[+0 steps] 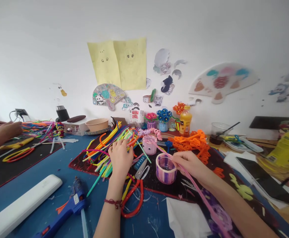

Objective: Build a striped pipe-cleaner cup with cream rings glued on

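Already, the little pink and purple cup (166, 168) is standing on the black mat (184, 190), its sides looking fully wrapped in fuzzy stripes — so the wrapping seems mostly done, with a long end left loose. The right hand (190, 164) is pinching a long pink fuzzy stick (196, 190) just beside the cup's rim, fingers nearly closed around it. The left hand (121, 155) is resting on the pile of bright fuzzy sticks (109, 145) — fingers curled down loosely, touching them, but a real grip is hard to tell.
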Motion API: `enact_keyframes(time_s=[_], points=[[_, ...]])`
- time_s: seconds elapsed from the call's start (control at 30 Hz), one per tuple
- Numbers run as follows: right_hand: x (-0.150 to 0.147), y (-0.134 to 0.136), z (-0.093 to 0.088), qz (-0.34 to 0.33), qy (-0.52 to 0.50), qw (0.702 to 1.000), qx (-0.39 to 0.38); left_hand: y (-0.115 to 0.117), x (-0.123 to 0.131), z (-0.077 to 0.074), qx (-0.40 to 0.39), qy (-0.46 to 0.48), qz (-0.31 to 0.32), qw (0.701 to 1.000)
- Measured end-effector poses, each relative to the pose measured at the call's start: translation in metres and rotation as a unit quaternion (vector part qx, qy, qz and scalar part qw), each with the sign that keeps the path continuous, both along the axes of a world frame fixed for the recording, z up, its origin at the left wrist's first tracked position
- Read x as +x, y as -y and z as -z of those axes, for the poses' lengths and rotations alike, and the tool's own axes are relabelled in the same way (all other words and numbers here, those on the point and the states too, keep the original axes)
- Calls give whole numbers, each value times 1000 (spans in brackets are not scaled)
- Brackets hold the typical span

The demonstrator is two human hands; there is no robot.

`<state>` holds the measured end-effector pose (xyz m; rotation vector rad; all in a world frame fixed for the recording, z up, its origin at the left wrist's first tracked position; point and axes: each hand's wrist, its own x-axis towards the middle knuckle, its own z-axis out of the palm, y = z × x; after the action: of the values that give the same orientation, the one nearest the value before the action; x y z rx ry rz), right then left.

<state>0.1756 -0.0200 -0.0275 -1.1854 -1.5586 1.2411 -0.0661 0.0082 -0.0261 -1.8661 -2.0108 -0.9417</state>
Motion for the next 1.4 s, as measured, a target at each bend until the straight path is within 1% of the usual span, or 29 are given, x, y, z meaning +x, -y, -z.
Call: enact_keyframes(time_s=[0.13,0.23,0.4,0.5,0.6,0.7,0.83,0.9,0.93,1.0,1.03,1.07,1.13,1.23,1.3,1.4], points=[[-1,-2,5,0,-4,1000,-2,-2,2,-1,22,51,59,997],[0,-2,7,3,5,1000,7,-1,5,0,28,72,109,991],[1,-3,7,4,14,1000,22,3,15,1,13,96,186,978],[0,-3,6,0,16,999,31,8,24,-2,-10,131,234,963],[-1,-1,2,-3,14,999,39,13,34,-6,-51,178,306,934],[-2,4,-3,-19,2,999,38,19,45,-9,-89,234,375,892],[-1,11,-9,-70,13,997,41,26,56,-12,-128,304,434,838],[0,13,-10,-102,23,993,51,29,60,-14,-163,363,459,795],[0,13,-10,-113,18,992,56,30,61,-15,-181,403,466,766],[0,13,-8,-127,-17,990,51,32,62,-17,-196,492,461,712],[0,13,-8,-133,-45,989,40,32,61,-17,-190,528,449,696],[0,12,-7,-138,-74,987,26,32,61,-18,-175,551,434,690],[0,11,-7,-158,-124,980,9,30,60,-18,-140,583,408,689],[-1,12,-10,-169,-185,968,20,28,57,-18,-92,609,384,688],[-2,14,-12,-150,-225,962,31,27,57,-19,-69,621,371,687],[-4,13,-11,-95,-270,957,52,28,58,-20,-51,630,363,684]])
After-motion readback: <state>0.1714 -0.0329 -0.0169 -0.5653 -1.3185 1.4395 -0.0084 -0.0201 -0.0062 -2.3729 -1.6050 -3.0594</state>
